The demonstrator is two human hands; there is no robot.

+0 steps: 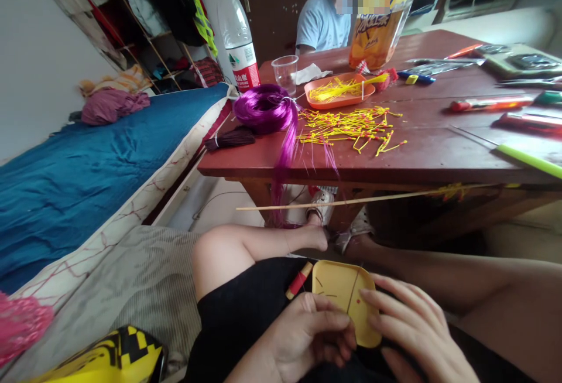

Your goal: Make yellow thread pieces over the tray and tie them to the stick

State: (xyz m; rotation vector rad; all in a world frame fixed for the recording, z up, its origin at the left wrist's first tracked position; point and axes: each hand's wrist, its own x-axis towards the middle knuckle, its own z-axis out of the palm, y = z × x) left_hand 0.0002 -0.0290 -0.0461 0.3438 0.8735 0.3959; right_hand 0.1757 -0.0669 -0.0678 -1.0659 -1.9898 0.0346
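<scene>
A small yellow tray (338,289) rests on my lap and holds a few thin bits and a red bead. My left hand (307,336) is curled at the tray's near left corner, with fingertips pinched together on something too small to make out. My right hand (413,330) lies on the tray's right edge, its fingers stretched out and holding nothing. A red thread spool (299,280) lies on my black shorts just left of the tray. A long thin stick (351,200) with yellow pieces bunched near its right end spans the space under the table edge, above my knees.
The red-brown table (421,154) ahead carries scattered yellow stamens (351,128), an orange tray (338,91), a purple fibre coil (266,108), a plastic cup (285,72), two bottles and pens. Another person (325,20) sits at its far side. A blue-covered bed (88,166) lies to the left.
</scene>
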